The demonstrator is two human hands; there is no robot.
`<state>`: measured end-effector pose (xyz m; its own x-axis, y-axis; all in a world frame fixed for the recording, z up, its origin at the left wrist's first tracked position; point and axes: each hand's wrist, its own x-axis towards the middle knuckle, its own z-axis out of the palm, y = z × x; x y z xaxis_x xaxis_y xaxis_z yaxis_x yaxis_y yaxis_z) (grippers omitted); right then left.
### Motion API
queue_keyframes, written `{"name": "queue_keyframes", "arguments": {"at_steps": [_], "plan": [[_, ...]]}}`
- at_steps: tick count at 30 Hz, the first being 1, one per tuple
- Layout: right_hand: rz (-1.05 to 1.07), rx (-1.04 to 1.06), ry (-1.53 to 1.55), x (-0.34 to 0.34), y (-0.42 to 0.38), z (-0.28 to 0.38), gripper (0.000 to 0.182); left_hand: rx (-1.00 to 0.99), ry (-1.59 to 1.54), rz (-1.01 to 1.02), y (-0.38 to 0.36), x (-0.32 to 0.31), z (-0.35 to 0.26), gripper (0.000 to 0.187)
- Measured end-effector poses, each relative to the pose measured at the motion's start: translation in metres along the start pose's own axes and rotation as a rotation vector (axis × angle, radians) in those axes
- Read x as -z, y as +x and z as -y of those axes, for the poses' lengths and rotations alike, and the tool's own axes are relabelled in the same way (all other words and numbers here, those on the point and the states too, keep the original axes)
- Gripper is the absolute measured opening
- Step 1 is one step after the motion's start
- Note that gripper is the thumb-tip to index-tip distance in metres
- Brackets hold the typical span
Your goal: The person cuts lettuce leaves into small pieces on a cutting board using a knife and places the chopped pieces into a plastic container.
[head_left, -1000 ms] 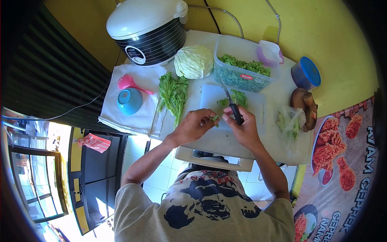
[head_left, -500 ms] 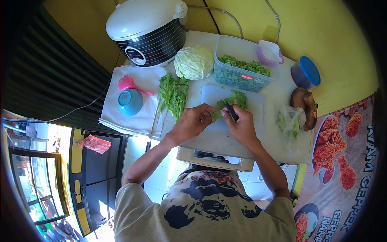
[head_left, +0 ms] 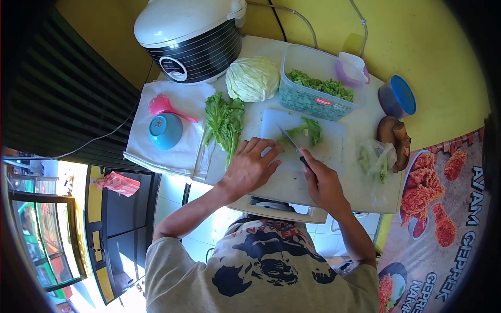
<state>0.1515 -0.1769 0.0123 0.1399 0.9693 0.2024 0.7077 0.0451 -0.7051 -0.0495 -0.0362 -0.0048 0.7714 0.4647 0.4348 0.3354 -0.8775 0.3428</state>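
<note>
My right hand [head_left: 322, 181] is closed round the black handle of a knife [head_left: 293, 142], whose blade points up and left over the white cutting board [head_left: 331, 136]. Green lettuce pieces [head_left: 312, 130] lie on the board beside the blade. My left hand [head_left: 254, 164] rests at the board's left edge, fingers apart and bent, with nothing visible in it. A bunch of lettuce [head_left: 224, 122] lies to its left. Behind the board are a pale cabbage [head_left: 252, 79] and a clear container [head_left: 313, 102] holding cut greens.
A rice cooker [head_left: 193, 44] stands at the back left. Near it are a pink ladle [head_left: 166, 107] and an upturned blue bowl [head_left: 165, 131] on white cloth. To the right are a plastic bag [head_left: 377, 159], a brown object [head_left: 392, 136] and a blue-lidded tub [head_left: 397, 97].
My left hand has opened and lies flatter near the board. My right hand has moved right and down, and the knife blade now shows, pointing up and left.
</note>
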Motion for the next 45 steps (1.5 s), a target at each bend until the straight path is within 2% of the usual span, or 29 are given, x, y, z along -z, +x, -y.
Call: {"name": "queue_keyframes", "arguments": {"at_steps": [6, 12, 27, 36, 41, 45], "plan": [[0.123, 0.004, -0.170, 0.019, -0.018, -0.013, 0.051, -0.034, 0.056, 0.046, -0.006, -0.009, 0.003, 0.041], [0.161, 0.037, -0.193, 0.026, -0.022, -0.017, 0.051, -0.038, 0.050, 0.043, -0.006, -0.007, 0.005, 0.038], [0.077, 0.102, -0.294, -0.002, -0.007, -0.016, 0.054, -0.056, 0.014, 0.034, -0.004, -0.006, 0.006, 0.038], [0.155, 0.003, -0.165, 0.026, -0.025, -0.012, 0.049, 0.008, -0.103, 0.003, -0.001, -0.003, 0.013, 0.028], [0.084, -0.100, -0.106, 0.032, -0.029, -0.008, 0.045, 0.033, -0.100, 0.076, 0.012, -0.002, 0.017, 0.027], [0.003, -0.162, -0.039, 0.029, -0.029, -0.011, 0.045, 0.066, -0.212, 0.081, 0.027, -0.004, 0.017, 0.026]]}}
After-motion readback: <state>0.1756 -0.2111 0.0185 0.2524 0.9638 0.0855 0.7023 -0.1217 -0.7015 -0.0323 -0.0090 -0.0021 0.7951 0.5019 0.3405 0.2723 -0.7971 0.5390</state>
